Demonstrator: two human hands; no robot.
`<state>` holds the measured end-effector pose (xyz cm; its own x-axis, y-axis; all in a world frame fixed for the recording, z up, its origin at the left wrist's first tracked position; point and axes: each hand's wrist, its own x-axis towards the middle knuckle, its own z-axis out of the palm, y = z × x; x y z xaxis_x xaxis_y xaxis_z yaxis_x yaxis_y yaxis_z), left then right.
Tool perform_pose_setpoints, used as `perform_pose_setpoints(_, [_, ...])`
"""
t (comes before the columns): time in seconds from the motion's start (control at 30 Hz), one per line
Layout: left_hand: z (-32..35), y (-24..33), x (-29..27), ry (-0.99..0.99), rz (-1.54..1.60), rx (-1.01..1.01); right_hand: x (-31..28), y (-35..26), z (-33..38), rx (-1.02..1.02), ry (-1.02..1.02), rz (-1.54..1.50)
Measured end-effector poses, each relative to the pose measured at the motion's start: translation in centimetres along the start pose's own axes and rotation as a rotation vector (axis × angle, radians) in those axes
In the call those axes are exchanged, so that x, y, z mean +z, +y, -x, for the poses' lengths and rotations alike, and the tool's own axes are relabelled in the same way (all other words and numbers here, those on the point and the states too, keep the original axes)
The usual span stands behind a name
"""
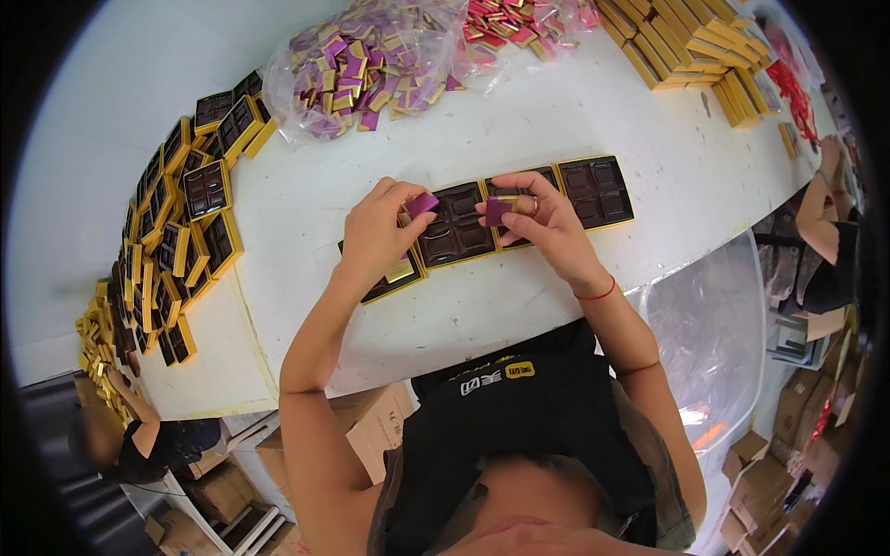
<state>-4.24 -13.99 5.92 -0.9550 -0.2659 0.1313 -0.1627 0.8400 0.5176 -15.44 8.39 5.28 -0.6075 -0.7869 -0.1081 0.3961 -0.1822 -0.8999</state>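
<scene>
At the white desk (575, 111), the left hand (380, 232) pinches a purple packet (423, 204) and the right hand (542, 218) grips another purple packet (497, 211), both over a row of gold-rimmed trays (519, 208) w/ dark wells. Best done, by the look of it, w/ each packet held flat and square over an empty well, then pressed level. The middle tray (456, 227) lies between the hands, at 3 o'clock of the left and 9 o'clock of the right, touching both.
</scene>
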Motion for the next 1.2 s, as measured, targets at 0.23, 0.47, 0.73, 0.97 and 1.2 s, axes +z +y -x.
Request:
perform_pose_setpoints(0.23, [-0.9, -0.8, -0.5, 0.018, 0.526, -0.222, 0.0, 0.0, 0.5, 0.026, 0.052, 0.035])
perform_pose_setpoints(0.47, [-0.6, -1.0, 0.9, 0.034, 1.068, -0.316, -0.7, 1.7, 0.4, -0.323, 0.051, 0.338])
perform_pose_setpoints(0.73, [0.7, -1.0, 3.0, 0.031, 0.841, -0.227, -0.6, 0.7, 0.9, -0.285, -0.147, 0.340])
perform_pose_setpoints(0.97, [0.0, -0.8, 2.3, 0.189, 0.211, 0.006, 0.6, 1.1, 0.2, -0.198, 0.037, 0.250])
perform_pose_setpoints(1.2, [0.8, -1.6, 1.8, 0.123, 0.214, -0.060, -0.8, 0.3, -1.3, -0.314, -0.152, 0.792])
